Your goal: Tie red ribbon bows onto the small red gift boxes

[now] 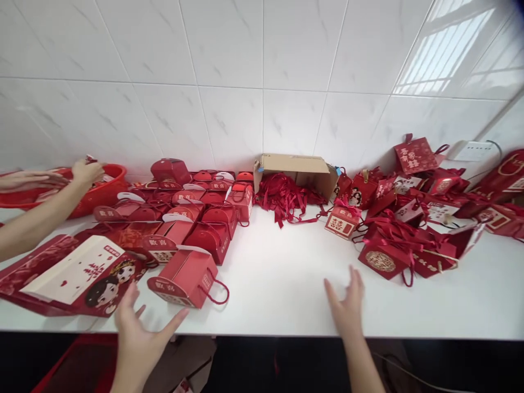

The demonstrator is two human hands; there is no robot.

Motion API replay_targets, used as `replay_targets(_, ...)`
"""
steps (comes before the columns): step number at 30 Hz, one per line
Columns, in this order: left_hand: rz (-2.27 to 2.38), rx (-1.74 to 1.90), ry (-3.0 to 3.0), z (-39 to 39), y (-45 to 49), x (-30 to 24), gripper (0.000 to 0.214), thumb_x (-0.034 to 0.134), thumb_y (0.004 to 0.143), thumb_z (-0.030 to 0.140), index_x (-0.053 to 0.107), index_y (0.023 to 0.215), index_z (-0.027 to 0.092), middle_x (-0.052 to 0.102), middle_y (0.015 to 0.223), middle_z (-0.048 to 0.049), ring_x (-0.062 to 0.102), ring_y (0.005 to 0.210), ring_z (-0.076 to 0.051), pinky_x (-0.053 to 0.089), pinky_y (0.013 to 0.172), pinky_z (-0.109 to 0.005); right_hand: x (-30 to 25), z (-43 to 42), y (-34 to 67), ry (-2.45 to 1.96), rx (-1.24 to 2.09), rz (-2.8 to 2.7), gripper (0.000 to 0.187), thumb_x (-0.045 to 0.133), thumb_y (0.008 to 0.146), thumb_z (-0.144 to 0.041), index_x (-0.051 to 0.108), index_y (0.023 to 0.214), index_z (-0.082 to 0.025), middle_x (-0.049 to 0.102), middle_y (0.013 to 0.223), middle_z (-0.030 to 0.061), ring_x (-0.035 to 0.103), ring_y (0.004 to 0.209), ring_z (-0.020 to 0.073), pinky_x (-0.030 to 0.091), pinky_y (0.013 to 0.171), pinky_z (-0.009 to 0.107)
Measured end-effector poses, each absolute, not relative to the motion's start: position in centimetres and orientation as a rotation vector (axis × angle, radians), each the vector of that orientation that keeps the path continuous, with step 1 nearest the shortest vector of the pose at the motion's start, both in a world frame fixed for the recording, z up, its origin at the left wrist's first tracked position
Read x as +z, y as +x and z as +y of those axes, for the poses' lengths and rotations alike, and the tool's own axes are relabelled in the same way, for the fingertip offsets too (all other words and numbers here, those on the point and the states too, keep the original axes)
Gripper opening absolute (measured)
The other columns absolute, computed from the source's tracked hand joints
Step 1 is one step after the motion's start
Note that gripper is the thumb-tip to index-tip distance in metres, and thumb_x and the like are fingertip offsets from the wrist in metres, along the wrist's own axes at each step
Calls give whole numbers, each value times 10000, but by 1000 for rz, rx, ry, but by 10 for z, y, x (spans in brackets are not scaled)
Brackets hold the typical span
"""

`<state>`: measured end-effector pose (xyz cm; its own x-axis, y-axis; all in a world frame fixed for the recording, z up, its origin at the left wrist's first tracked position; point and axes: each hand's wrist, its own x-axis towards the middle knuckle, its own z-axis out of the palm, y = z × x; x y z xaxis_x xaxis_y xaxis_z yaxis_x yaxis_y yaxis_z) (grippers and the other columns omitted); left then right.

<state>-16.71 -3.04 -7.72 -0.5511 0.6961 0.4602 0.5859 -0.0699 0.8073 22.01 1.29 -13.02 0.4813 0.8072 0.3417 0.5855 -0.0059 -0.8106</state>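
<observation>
My left hand (141, 333) is at the table's front edge with thumb and fingers spread, holding nothing. Just beyond it sits a red gift box (186, 277) with a rope handle hanging off its right side. A larger flat red box with a cream panel (77, 270) and cartoon figures lies to the left of that hand. My right hand (347, 303) hovers over the white table (270, 273), fingers apart and nothing in it. Nearest to it on the right is a red box with a gold round emblem (380, 262), tied with ribbon.
Rows of red boxes (208, 234) stand at left centre. An open carton (292, 164) at the wall holds red ribbons (282, 194). Ribboned boxes (426, 207) are heaped at right. Another person's hands (88, 172) work over a red basin (117, 185) at far left.
</observation>
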Motion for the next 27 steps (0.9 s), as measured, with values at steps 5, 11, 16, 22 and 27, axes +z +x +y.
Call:
replay_targets(5, 1865, 1653, 1361, -9, -146, -87, 1258, 830, 503, 361, 20, 1457, 234, 287, 1455, -201, 358, 1317, -368, 315, 1068, -558, -138, 5, 168, -1594, 458, -1753, 591, 477, 871, -390, 297, 1422, -273, 234, 1506, 124, 246, 1378, 339, 333, 1044, 551)
replay_targets(11, 1710, 1462, 1378, -22, -127, -92, 951, 736, 616, 457, 226, 1401, 286, 446, 1326, -132, 458, 1227, -358, 313, 1054, -591, -120, 64, 172, -1800, 385, -2050, 506, 475, 855, -251, 434, 1356, -199, 396, 1433, 145, 385, 1296, 303, 383, 997, 447)
replay_targets(16, 1510, 1304, 1553, -33, -101, -106, 919, 685, 631, 519, 234, 1404, 311, 422, 1388, -117, 396, 1288, -381, 278, 1087, -573, -102, 151, 190, -1975, 171, -1946, 526, 389, 906, -236, 319, 1417, -135, 324, 1472, 182, 390, 1270, 292, 354, 970, 422)
replay_targets(22, 1368, 1144, 1646, -18, -95, -113, 1006, 744, 572, 497, 231, 1417, 310, 420, 1419, -124, 383, 1314, -385, 305, 1090, -533, -99, 195, 208, -2050, 23, -1871, 439, 380, 925, -254, 453, 1319, -74, 483, 1361, 188, 401, 1204, 316, 284, 971, 434)
replay_targets(27, 1261, 885, 1707, 17, -85, -88, 1018, 731, 656, 395, 132, 1471, 279, 350, 1471, -150, 329, 1359, -338, 295, 1099, -495, -105, 166, 207, -2055, -9, -1904, 329, 315, 939, -162, 612, 1063, -96, 615, 1138, 180, 476, 1083, 287, 306, 894, 406)
